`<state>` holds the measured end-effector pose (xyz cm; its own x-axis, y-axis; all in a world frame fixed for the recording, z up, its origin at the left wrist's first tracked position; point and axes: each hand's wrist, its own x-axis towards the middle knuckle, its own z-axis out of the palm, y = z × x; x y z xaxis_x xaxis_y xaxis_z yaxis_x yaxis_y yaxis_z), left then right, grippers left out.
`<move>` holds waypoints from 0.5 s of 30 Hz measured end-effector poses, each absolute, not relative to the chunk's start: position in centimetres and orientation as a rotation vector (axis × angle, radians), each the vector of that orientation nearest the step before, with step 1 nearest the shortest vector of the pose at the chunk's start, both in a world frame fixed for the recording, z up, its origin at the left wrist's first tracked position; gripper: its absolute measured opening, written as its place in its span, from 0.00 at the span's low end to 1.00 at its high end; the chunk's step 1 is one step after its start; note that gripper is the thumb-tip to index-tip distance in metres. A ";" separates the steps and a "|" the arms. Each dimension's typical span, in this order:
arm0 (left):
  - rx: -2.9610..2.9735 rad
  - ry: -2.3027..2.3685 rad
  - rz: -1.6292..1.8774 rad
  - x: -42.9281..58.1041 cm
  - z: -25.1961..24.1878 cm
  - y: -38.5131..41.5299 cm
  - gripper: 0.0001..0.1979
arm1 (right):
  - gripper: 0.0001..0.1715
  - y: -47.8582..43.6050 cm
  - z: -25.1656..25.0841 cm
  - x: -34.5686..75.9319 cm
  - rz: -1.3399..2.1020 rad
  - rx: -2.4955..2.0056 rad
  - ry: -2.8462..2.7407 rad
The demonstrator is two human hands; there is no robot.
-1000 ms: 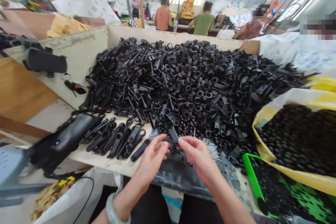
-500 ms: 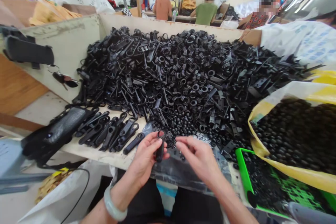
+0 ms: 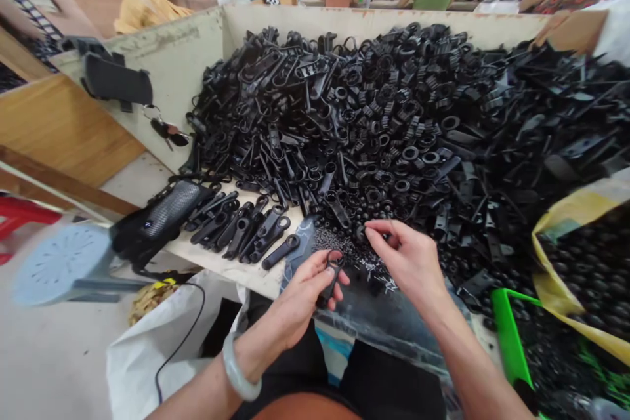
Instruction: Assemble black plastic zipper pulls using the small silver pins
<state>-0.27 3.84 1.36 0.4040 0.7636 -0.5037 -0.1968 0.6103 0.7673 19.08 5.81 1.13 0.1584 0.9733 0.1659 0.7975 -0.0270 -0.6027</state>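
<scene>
In the head view my left hand (image 3: 308,292) is closed around a black plastic handle with a ring at its end (image 3: 335,266); the ring points up and away from me. My right hand (image 3: 411,256) has thumb and forefinger pinched together at the near edge of the heap, by the small black balls (image 3: 367,213). What sits between those fingertips, if anything, I cannot make out. Under and between the hands lie tiny dark parts (image 3: 335,239) and silvery pins (image 3: 377,272). A row of similar black handles (image 3: 241,233) rests to the left.
A large heap of black plastic parts (image 3: 315,118) fills the walled bench. On the right are a yellow-edged bag of black balls (image 3: 585,256) and a green tray (image 3: 509,328). A black mesh-covered device (image 3: 172,210) lies left, near a blue stool (image 3: 62,262). Other people sit beyond.
The camera has turned, so the scene shifts right in view. My right hand has moved from beside my left hand out to the balls at the heap. The left hand still holds the handle.
</scene>
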 end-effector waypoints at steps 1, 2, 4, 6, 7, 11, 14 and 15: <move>0.697 0.962 0.644 -0.4 1.5 3.7 0.25 | 0.14 4.6 1.2 19.0 0.472 -1.749 -1.646; 0.727 0.952 0.620 -0.4 1.6 3.6 0.24 | 0.14 3.4 1.2 18.8 0.517 -1.649 -1.648; 0.820 0.934 0.574 -0.4 1.8 3.3 0.20 | 0.12 1.3 1.0 18.2 0.532 -1.514 -1.671; 0.908 0.925 0.533 -0.3 1.8 2.9 0.17 | 0.10 -0.1 0.7 17.6 0.497 -1.459 -1.679; 0.938 0.927 0.518 -0.2 1.8 2.7 0.17 | 0.10 -0.6 0.5 17.5 0.480 -1.451 -1.672; 0.980 0.937 0.496 -0.3 1.6 1.9 0.18 | 0.09 -1.4 0.1 17.4 0.458 -1.454 -1.651; 0.988 0.943 0.489 -0.4 1.5 1.5 0.19 | 0.09 -1.6 0.3 17.5 0.446 -1.440 -1.677; 0.992 0.945 0.486 -0.4 1.5 1.4 0.20 | 0.09 -1.7 0.4 17.5 0.438 -1.430 -1.693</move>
<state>-0.39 1.42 1.54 0.5280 0.7239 -0.4442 0.0596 0.4901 0.8696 17.49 -1.73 0.42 0.0204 0.9257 0.3777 0.6259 0.2828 -0.7268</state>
